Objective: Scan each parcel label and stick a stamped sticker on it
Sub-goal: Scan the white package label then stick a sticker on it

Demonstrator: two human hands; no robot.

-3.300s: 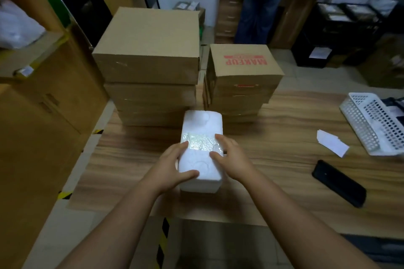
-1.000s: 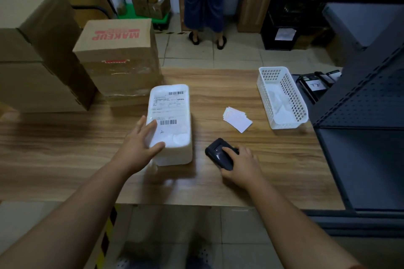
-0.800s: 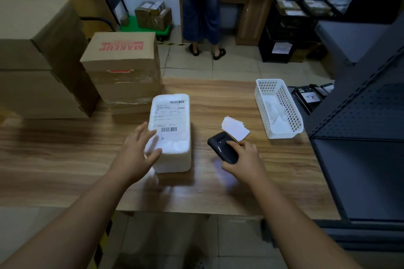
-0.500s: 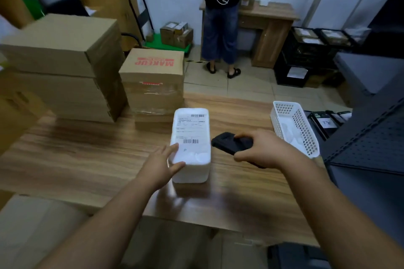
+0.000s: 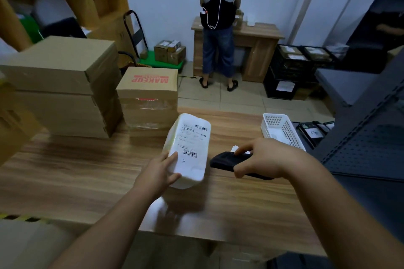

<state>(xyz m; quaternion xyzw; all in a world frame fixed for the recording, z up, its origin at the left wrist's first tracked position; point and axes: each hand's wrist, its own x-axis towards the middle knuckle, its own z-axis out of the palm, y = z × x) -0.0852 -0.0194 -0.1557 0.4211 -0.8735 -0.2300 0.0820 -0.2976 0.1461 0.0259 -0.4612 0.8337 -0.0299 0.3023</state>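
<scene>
Two hands are engaged, each on its own item. My left hand holds the white foam parcel with the printed label at its near left corner, thumb under the near edge and fingers on top, tipping it up off the wood-grain table so the labelled face turns toward me. My right hand is curled around the black handheld scanner, held low over the table just right of the parcel, its dark nose pointing left toward it.

Step in hand, by my judgement: the scan, not yet confirmed. No beam shows on the label. Two barcodes are legible, one at the far right corner and one nearer the middle.

Next move calls for turning the scanner's window onto a barcode while I hold the parcel steady at this tilt.

Small white paper slips, possibly the stickers, lie just beyond the scanner, partly hidden by my fingers. A white perforated plastic basket stands farther right. Brown cardboard boxes are stacked at the far left.
</scene>
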